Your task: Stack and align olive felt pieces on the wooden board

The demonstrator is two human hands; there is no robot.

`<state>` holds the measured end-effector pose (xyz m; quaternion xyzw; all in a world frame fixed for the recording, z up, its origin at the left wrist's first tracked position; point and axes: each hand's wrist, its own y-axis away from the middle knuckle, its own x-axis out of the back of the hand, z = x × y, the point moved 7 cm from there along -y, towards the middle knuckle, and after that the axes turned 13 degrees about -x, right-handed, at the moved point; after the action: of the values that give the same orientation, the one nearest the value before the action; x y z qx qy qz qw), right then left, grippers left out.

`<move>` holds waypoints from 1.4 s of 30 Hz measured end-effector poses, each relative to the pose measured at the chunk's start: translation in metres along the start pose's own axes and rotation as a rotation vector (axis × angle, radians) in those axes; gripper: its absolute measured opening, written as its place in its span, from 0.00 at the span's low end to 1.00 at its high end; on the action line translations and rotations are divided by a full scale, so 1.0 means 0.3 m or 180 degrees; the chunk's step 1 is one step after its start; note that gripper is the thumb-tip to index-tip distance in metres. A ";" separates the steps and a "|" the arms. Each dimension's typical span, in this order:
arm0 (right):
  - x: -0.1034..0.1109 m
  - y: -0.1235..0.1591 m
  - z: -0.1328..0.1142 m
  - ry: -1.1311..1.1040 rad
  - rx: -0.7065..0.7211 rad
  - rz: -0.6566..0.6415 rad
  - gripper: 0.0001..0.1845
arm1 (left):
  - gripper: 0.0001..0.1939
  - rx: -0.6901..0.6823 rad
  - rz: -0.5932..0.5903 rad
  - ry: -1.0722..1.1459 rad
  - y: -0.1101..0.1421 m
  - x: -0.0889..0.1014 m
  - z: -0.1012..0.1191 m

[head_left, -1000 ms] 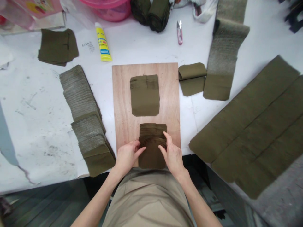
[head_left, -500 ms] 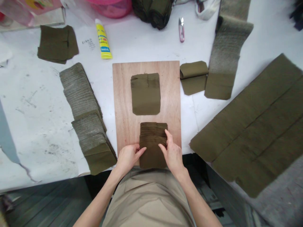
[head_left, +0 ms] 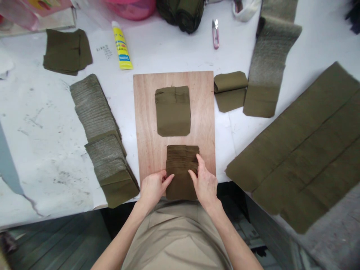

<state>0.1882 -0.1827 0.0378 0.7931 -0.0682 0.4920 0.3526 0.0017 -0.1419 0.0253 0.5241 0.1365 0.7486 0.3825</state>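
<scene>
Both hands are closed on a dark olive stack of cloth [head_left: 181, 185]: the left hand [head_left: 152, 188] pinches its left side with the thumb on top, and the right hand [head_left: 206, 183] grips the opposite side, its forefinger reaching up along the edge. The stack sits between them at the near end of a smooth, pale-grained wooden board [head_left: 146, 123]; its far edges lie stepped in fine ridges, so it looks fanned, not squared up. Just beyond the fingertips, apart from the stack, a flat olive piece [head_left: 173, 116] with clipped near corners lies on the board with neither hand on it. Left of the left hand, a long overlapping row of cloth [head_left: 97, 116], its fuzzy grey upper parts giving way to plain olive, seems still to be worked through. Beyond the right hand lie a folded patch [head_left: 230, 97], a woolly grey-olive strip [head_left: 266, 71] and broad, flat olive panels [head_left: 298, 150], also untouched. Farthest out ahead are a yellow tube [head_left: 122, 47], slim metal snips [head_left: 215, 34] with pink handles and a glossy pink basin [head_left: 132, 7].
</scene>
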 end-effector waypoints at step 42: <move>0.005 -0.016 0.046 -0.0588 0.0062 -0.0380 0.27 | 0.06 -0.0928 0.0716 0.0369 -0.065 0.089 0.049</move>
<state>0.2012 -0.1875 0.0330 0.8410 -0.0482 0.3956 0.3659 0.0189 -0.1126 0.0377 0.4311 -0.0110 0.8274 0.3597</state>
